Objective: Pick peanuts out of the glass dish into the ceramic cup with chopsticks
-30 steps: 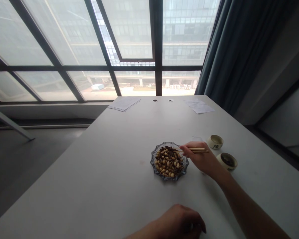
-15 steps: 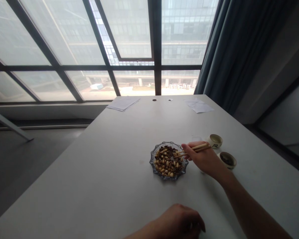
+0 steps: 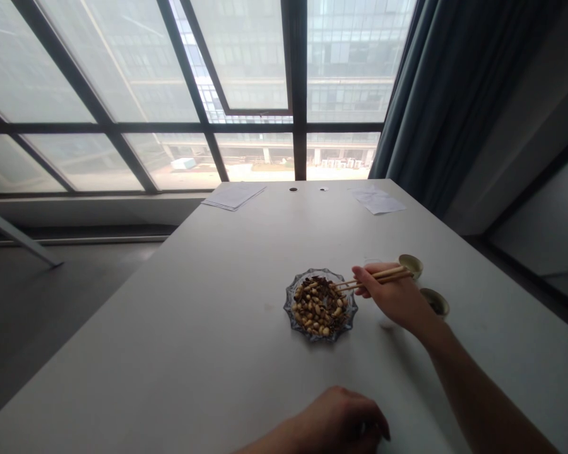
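My right hand [image 3: 397, 302] is closed around a pair of wooden chopsticks [image 3: 383, 275]. Their tips are at the upper right part of a scalloped glass dish [image 3: 289, 318]; whether they pinch anything is too small to tell. In the dish lies a mix of pale, nut-like pieces [image 3: 317, 310] and dark brown bits. Close behind my right hand stand two small cups, a far one [image 3: 413, 265] and a near one [image 3: 438, 301] with dark contents, both partly hidden. My left hand [image 3: 343, 419] rests on the table near the bottom edge, fingers curled in, nothing visible in them.
The white table [image 3: 194, 315] reaches to the windows. Papers lie at its far left [image 3: 234, 196] and a sheet [image 3: 378, 200] at its far right. A small whitish thing [image 3: 386, 325] shows under my right wrist. A dark curtain [image 3: 421, 94] hangs at the right.
My right hand has moved to the right with the chopsticks, drawing their tips toward the dish's right side. It covers more of the cups. My left hand has stayed in place.
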A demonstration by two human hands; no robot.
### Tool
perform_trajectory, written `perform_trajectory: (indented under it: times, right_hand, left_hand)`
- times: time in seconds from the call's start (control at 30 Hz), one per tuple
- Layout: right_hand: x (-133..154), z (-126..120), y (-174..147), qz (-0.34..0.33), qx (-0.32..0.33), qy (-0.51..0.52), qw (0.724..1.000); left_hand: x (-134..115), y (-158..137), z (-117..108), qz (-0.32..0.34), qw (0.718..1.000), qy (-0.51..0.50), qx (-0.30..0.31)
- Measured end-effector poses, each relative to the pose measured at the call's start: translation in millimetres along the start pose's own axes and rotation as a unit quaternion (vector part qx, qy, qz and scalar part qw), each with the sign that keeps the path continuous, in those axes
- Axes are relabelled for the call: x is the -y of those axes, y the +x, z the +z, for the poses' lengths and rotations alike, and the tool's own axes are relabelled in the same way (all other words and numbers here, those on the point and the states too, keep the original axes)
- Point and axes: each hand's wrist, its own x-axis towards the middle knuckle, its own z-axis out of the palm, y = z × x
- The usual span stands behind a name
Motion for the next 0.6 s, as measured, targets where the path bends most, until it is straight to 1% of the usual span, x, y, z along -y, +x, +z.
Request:
perform_trajectory:
  times: [0.17,0.33,0.5,0.6]
  right_hand:
    - [2.0,4.8,0.3,-0.034,0.019,-0.012,0.999]
    - [3.2,1.2,-0.5,-0.012,0.068,-0.032,0.997]
    - [0.4,3.0,0.7,0.001,0.03,0.016,0.999]
    - [-1.1,11.8,1.5,-0.003,0.055,0.063,0.996]
  left_hand:
    - [0.3,2.0,0.1,0.001,1.0,-0.001,0.001]
    - [5.5,1.6,2.2,0.006,1.0,0.009,0.008]
    - [2.7,0.5,1.3,0.004,1.0,0.007,-0.004]
    - [-2.4,1.5,-1.1,0.002,1.0,0.006,-0.004]
